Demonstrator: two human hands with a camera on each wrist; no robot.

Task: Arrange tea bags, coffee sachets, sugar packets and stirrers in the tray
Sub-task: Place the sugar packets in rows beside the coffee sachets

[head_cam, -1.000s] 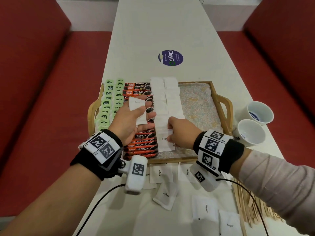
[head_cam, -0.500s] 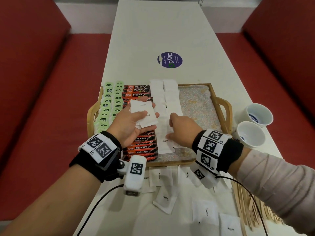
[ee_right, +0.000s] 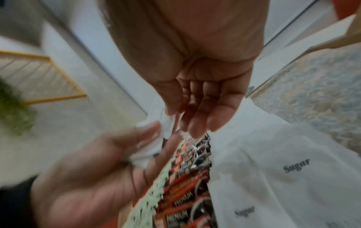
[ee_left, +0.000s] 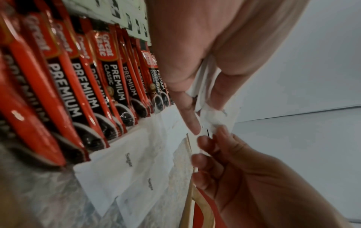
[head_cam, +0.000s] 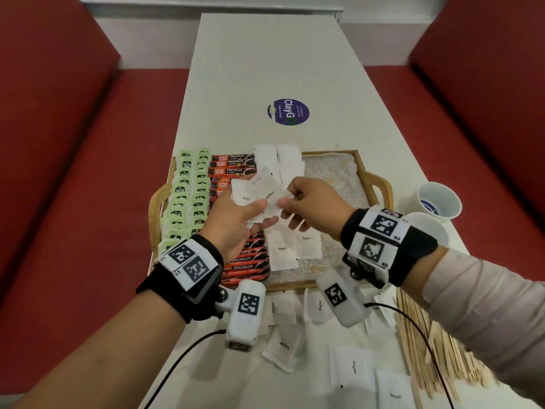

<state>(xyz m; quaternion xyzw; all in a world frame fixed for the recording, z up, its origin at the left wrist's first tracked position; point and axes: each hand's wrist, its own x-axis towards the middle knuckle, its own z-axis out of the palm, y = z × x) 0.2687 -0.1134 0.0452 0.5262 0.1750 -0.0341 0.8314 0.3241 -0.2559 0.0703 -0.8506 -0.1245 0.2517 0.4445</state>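
Observation:
A wooden tray (head_cam: 361, 172) holds green tea bags (head_cam: 188, 196) at its left, red-black coffee sachets (head_cam: 233, 166) beside them, then two rows of white sugar packets (head_cam: 283, 249). Above the tray my left hand (head_cam: 265, 214) grips a small stack of sugar packets (head_cam: 246, 191) between thumb and fingers. My right hand (head_cam: 284, 200) pinches the top packet (head_cam: 269, 187) of that stack by its edge. The left wrist view shows the left hand (ee_left: 197, 111) and the held packets (ee_left: 213, 114); the right wrist view shows the right hand (ee_right: 187, 121) pinching white paper.
Loose sugar packets (head_cam: 352, 369) lie on the white table in front of the tray. A pile of wooden stirrers (head_cam: 418, 343) lies at the near right. Two white cups (head_cam: 439, 199) stand right of the tray. Red benches flank the table.
My right hand has lifted off the sugar row in the tray and come up to the left hand's stack, taking hold of a packet. The left hand has risen slightly.

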